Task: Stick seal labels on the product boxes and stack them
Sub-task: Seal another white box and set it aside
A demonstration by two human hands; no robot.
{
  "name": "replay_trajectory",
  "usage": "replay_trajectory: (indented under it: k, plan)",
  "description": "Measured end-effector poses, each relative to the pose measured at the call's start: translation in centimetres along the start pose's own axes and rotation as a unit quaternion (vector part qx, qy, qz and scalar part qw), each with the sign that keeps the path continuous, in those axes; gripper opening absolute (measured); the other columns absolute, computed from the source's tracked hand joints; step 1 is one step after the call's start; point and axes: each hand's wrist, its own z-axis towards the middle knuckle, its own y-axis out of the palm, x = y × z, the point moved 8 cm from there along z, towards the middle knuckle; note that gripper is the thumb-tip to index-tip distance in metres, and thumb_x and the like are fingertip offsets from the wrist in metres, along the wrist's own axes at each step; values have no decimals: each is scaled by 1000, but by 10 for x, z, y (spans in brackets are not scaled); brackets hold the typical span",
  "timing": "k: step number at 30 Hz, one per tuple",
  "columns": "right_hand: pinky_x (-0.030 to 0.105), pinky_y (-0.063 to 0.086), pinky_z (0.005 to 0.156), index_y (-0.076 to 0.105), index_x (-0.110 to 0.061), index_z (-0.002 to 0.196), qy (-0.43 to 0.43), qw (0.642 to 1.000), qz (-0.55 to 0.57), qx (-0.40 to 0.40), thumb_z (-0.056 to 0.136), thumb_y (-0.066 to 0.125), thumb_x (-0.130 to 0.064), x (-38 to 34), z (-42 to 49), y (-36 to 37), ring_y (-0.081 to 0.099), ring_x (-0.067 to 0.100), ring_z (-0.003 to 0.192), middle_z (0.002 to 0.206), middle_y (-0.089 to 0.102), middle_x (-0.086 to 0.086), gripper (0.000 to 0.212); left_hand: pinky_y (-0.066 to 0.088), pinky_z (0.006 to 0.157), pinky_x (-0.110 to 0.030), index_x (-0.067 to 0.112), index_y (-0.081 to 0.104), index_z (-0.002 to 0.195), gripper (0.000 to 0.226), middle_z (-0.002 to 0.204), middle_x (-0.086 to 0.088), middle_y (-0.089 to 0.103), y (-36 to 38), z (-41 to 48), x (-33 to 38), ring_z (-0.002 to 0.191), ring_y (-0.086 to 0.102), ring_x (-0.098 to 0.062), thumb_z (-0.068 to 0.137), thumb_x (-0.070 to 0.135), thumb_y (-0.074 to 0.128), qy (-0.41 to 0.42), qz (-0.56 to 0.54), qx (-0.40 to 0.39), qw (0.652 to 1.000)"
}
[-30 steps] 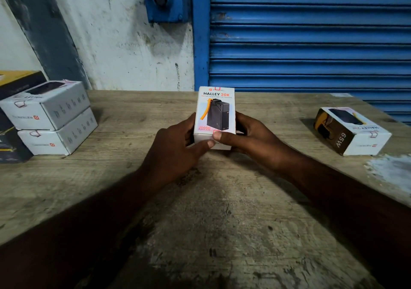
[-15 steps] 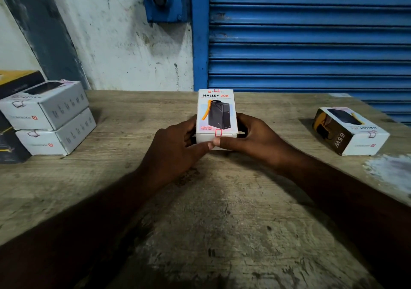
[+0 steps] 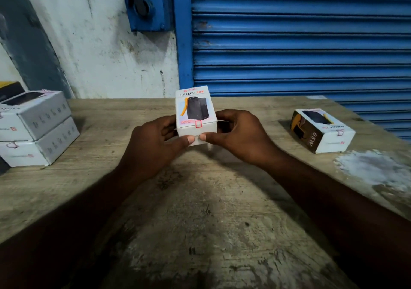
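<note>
Got fingers (image 3: 184,141) of both the left hand (image 3: 153,142) and right hand (image 3: 240,137) curled round the product box (image 3: 195,111), thumbs meeting and pinching its near end face, holding it over the middle of the table (image 3: 200,211) with a red-edged seal label (image 3: 198,124) folded over the near top edge. Looks like the tail end of the sticking step, so probably just needs a firm thumb rub to seat that label. Then, at a guess, carry it left and set it square on the stack of two boxes (image 3: 37,131), minding the lone box (image 3: 322,131) off to the right.
</note>
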Motion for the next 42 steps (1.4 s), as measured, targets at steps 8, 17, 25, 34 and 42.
replay_trajectory:
  k: [8,17,25,34,42]
  plan:
    - [29,57,90,73,-22,116,8,997,-71,31,69,91,-41,-20,-13,-45,70,2,95,106,76,-8,54,36,72,7,21,73,119,33,101,18,67,3,4,50,78,55,31,87,26,76,26,27,13,999]
    - [30,56,79,74,-28,117,43,994,-94,37,70,92,-33,-1,-44,-138,71,0,80,88,78,-13,51,48,81,-16,27,78,110,32,103,9,77,68,7,123,91,68,-1,84,46,75,56,92,-1,994]
    - [16,54,73,79,-19,103,95,989,-75,82,70,91,-13,28,-81,-222,69,4,77,89,78,-5,35,54,81,-26,19,79,102,31,96,3,78,148,8,180,86,70,-7,79,40,82,49,79,-22,995]
    - [46,57,93,77,-11,106,123,979,-64,147,68,92,-8,73,-107,-297,74,21,94,98,78,6,41,50,82,-27,14,70,105,41,101,-2,75,231,18,218,96,69,-16,76,38,86,10,44,-39,998]
    - [39,58,90,74,-7,113,150,974,-65,158,72,88,-3,114,-115,-324,73,23,94,101,77,8,44,54,87,-31,14,68,111,43,108,-1,74,285,19,222,99,70,-16,76,31,86,18,54,-60,997]
